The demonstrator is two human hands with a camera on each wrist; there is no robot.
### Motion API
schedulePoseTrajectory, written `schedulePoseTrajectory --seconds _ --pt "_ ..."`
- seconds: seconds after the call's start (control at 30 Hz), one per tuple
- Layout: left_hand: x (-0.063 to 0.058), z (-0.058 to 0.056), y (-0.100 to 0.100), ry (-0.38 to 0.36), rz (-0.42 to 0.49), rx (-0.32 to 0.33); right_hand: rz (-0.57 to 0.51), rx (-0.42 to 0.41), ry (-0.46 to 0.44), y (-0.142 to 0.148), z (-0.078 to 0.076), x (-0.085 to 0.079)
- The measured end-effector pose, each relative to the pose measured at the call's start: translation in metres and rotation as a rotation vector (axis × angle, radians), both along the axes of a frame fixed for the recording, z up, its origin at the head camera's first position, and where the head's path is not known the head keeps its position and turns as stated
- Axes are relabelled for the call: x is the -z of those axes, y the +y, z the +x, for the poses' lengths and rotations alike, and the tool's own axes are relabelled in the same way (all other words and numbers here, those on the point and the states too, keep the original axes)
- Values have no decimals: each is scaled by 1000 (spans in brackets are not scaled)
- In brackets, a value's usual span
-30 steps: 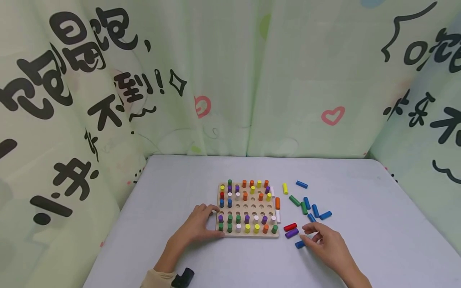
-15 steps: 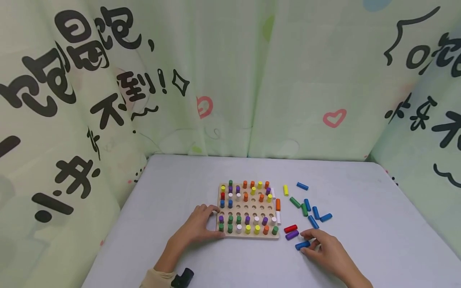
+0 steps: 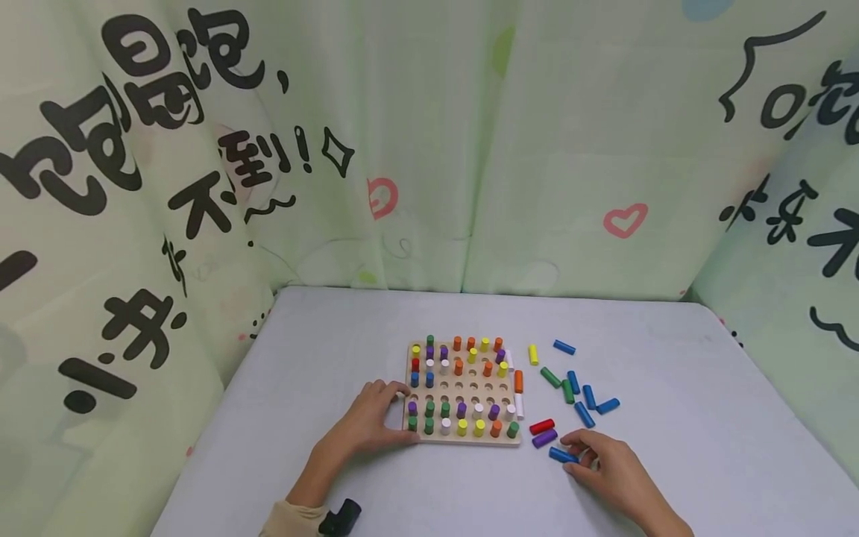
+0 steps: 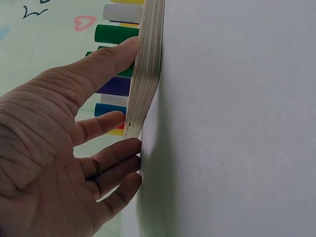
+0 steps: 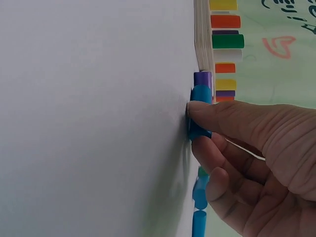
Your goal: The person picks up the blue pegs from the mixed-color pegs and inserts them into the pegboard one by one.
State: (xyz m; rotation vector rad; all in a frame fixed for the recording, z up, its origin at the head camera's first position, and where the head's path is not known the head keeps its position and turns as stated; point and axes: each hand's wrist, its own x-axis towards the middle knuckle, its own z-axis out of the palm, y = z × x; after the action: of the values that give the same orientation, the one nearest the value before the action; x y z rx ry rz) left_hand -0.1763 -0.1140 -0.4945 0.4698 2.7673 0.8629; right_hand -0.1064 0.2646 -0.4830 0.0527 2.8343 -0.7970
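Observation:
A light wooden pegboard (image 3: 463, 443) lies on the table with pegs of several colours upright in its holes; two middle rows are mostly bare holes. At its near left corner is my left hand (image 3: 370, 419), thumb along the front edge and index finger at the left side. In the left wrist view my left hand (image 4: 64, 143) has its fingers spread and fairly straight against the board. My right hand (image 3: 607, 462) pinches a blue peg (image 3: 561, 454) between thumb and fingers, low over the table. The right wrist view shows the thumb across this blue peg (image 5: 201, 93).
Just left of the right hand lie a red peg (image 3: 542, 426) and a purple peg (image 3: 545, 438). Farther back are several blue pegs, two green pegs and a yellow peg (image 3: 533, 354). An orange peg (image 3: 519, 382) and white pegs lie along the board's right edge. Curtains (image 3: 537, 149) enclose the table.
The right hand's fingers have closed on the blue peg, whose right end has swung toward the person. The left hand stays at the board's corner.

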Motion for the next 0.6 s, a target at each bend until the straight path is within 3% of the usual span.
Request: schedulePoseTrajectory --seconds 0.23,0.6 --pt "-2 -1 1 -15 -10 -15 -29 -27 15 -5 0 -5" --pt "-1 0 2 -18 -6 -21 -81 -62 145 -16 -2 -14"
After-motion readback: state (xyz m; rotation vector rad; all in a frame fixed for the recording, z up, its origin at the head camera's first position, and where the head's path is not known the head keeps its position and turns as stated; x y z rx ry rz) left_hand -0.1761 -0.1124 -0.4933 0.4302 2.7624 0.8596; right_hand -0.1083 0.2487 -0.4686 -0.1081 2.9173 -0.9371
